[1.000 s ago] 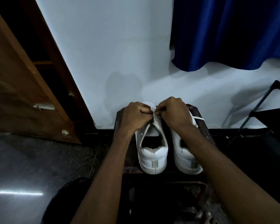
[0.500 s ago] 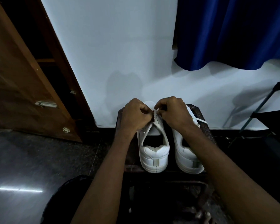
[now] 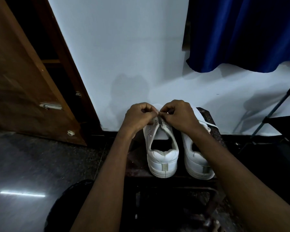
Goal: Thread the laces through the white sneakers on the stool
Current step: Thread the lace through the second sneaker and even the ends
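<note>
From here, my left hand (image 3: 139, 117) and right hand (image 3: 179, 115) cover the toe of the left sneaker (image 3: 162, 148); what the fingertips pinch is too small to tell. My right forearm hides part of the right sneaker (image 3: 197, 163). The stool (image 3: 206, 114) is mostly covered.

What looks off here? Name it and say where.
A loose white lace trails off the right sneaker over the stool's right side, unthreaded. The left sneaker's heel collar looks frayed. Both hands pinch at its upper eyelets.

Both hands – left hand (image 3: 137, 116), right hand (image 3: 179, 114) – pinch lace (image 3: 158, 113) over left sneaker (image 3: 162, 148) on stool (image 3: 206, 113).
</note>
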`<action>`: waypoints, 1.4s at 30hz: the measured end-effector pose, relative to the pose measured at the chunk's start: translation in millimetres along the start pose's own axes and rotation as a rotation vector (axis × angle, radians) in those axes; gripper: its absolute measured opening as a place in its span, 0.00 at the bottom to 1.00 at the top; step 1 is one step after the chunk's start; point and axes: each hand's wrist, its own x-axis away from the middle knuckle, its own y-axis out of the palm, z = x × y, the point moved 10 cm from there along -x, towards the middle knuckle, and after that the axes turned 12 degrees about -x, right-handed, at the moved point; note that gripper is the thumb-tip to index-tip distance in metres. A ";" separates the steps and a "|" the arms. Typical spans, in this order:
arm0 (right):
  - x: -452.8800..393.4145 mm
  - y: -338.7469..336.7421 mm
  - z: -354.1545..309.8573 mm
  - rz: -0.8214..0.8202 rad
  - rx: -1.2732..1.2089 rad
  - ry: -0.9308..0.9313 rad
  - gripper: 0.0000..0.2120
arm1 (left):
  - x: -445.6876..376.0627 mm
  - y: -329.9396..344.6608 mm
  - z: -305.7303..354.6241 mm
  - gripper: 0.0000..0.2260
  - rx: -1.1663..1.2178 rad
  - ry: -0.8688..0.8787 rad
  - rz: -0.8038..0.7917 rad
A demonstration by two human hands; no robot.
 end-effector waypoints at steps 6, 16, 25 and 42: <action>-0.9 0.6 1.9 0.012 -0.047 0.027 0.01 | 6.0 16.8 10.0 0.17 -0.400 -0.052 -0.213; 3.3 -0.5 0.9 0.053 -0.030 0.079 0.02 | -6.0 -10.8 -6.4 0.13 -0.390 -0.109 0.134; 9.6 8.9 -15.0 -0.010 0.243 0.087 0.04 | -2.7 -0.7 -26.8 0.21 -0.021 -0.210 -0.006; 15.2 26.9 -37.3 -0.174 0.384 -0.039 0.10 | -1.2 -0.1 -22.9 0.13 -0.027 -0.122 -0.028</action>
